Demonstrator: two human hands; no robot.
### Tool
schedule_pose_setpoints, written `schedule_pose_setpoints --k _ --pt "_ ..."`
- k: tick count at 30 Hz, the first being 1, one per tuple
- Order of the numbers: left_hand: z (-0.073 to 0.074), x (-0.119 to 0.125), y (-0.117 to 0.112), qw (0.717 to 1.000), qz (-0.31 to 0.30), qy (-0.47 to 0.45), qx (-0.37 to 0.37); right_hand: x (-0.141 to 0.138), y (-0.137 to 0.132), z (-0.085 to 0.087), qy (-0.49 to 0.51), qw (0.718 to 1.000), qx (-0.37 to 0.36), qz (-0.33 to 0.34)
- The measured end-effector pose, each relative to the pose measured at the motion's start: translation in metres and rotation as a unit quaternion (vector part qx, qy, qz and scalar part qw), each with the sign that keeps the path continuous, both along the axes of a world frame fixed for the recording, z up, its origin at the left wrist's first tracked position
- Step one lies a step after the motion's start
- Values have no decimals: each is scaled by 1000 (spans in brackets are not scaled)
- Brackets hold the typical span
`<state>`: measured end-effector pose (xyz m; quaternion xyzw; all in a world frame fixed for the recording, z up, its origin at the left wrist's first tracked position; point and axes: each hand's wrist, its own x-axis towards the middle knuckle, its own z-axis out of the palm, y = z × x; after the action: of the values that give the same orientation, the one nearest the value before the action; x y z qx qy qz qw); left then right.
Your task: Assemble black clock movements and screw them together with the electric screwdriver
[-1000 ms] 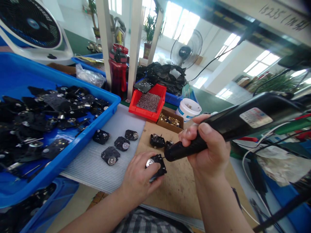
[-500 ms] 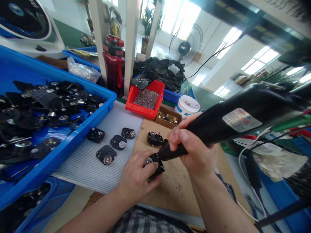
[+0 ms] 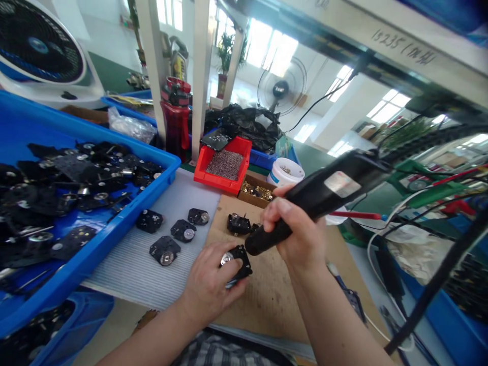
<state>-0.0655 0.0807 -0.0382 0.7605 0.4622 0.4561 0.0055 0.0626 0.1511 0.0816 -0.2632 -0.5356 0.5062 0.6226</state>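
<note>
At the far left, my blue plastic tray (image 3: 131,219) holds a heap of matte black plates (image 3: 95,173) studded with round, shiny metal discs. Past its rim lies a grey ribbed mat (image 3: 141,269) carrying four similar black units (image 3: 164,250) in a loose row. My left hand (image 3: 208,284) is closed around a fifth black unit (image 3: 242,264), its silver disc showing, above a brown pressed-wood board (image 3: 267,310). Near the board's far edge sits another black unit (image 3: 237,224), below a red plastic bin of tiny grey screws (image 3: 217,184) and a cardboard box of brass parts (image 3: 256,192). My right hand (image 3: 297,234) wraps around a black electric screwdriver (image 3: 324,190), its rounded nose just beside the held unit; I cannot tell if they touch.
</note>
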Motion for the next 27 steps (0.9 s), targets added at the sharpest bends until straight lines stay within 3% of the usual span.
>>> schedule_pose_setpoints --k 4,10,22,27 --pt "1 -1 -1 1000 -1 4 -9 12 -12 7 29 998 -2 -51" --pt "0 -2 -2 1000 -6 -1 -19 15 -23 11 3 998 -6 -70" --pt "0 -1 1 1000 -4 2 -12 13 -23 6 -1 999 -11 -40" --pt "2 0 0 1000 1 9 -7 9 -31 3 -46 999 21 7"
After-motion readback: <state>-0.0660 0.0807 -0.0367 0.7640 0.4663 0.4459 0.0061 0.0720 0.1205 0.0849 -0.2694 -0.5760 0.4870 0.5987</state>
